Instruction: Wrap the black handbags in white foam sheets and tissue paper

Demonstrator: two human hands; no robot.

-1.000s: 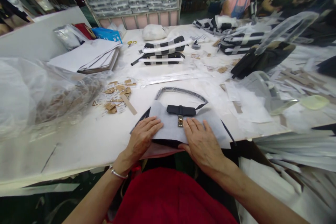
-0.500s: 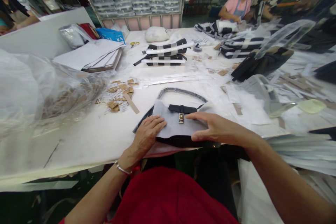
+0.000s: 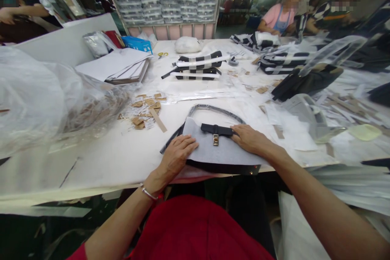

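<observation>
A black handbag (image 3: 222, 168) lies at the table's front edge, its handle (image 3: 210, 107) wrapped in clear film and arching away from me. Over its front spreads a sheet of white tissue paper (image 3: 201, 150). A black strap (image 3: 224, 130) with a gold clasp (image 3: 216, 139) rests on top of the paper. My left hand (image 3: 180, 150) lies flat on the paper's left side, fingers stretched out. At the strap's right end is my right hand (image 3: 248, 138), fingertips bent against strap and paper; whether they pinch something is hidden.
Brown tags (image 3: 143, 109) are scattered left of the bag, beside a large clear plastic bag (image 3: 88, 101). Folded black-and-white bundles (image 3: 198, 67) lie farther back. To the right stand a tape dispenser (image 3: 307, 118) and another black bag (image 3: 307, 83). A person (image 3: 278, 18) works at the far right.
My right hand has moved from beside the clasp up to the strap's right end. The paper now lies flatter over the bag's right side. My left hand stays on the paper.
</observation>
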